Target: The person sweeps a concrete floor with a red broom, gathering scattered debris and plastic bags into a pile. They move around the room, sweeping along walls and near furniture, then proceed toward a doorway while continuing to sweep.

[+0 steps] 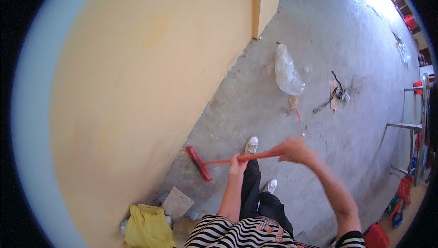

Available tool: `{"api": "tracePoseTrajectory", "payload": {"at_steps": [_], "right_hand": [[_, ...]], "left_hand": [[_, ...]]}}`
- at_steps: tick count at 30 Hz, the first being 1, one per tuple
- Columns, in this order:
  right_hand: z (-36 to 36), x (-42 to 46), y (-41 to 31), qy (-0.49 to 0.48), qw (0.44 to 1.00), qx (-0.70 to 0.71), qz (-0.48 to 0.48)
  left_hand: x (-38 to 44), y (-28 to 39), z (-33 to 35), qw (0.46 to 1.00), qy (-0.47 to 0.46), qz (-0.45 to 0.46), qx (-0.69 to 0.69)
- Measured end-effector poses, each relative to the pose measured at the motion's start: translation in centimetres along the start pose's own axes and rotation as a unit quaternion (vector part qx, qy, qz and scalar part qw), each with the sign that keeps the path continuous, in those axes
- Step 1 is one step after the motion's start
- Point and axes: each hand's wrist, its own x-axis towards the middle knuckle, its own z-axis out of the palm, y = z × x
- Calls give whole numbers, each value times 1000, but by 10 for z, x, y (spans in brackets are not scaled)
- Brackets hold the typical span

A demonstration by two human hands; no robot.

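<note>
A push broom with a red head [199, 163] and an orange-red handle [260, 155] stretches across in front of me. My left hand [238, 163] grips the handle partway along, nearer the head. Higher up, around the handle's upper end, my right hand [295, 150] is closed, slightly blurred. The broom head is at the foot of the yellow wall [137, 94], over the concrete floor [219, 138]; whether its bristles touch the floor I cannot tell. Both my white shoes [252, 144] are below the handle.
A clear plastic bag [288, 72] lies ahead, beside a small cardboard piece [293, 102]. Farther right is a debris pile [337, 96]. By the wall at lower left are a yellow bag [149, 225] and a square board [177, 203]. A metal frame [412, 126] stands right.
</note>
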Motion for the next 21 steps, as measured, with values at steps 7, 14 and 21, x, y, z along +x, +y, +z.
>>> {"api": "tracePoseTrajectory", "payload": {"at_steps": [7, 14, 21], "right_hand": [[-67, -75, 88, 158, 969, 115, 152], [-63, -137, 77, 180, 925, 55, 330], [-34, -233, 38, 288, 862, 176, 378]], "left_hand": [[12, -77, 192, 975, -124, -136, 123], [-8, -138, 238, 943, -212, -179, 184], [-82, -156, 245, 907, -274, -257, 190]]}}
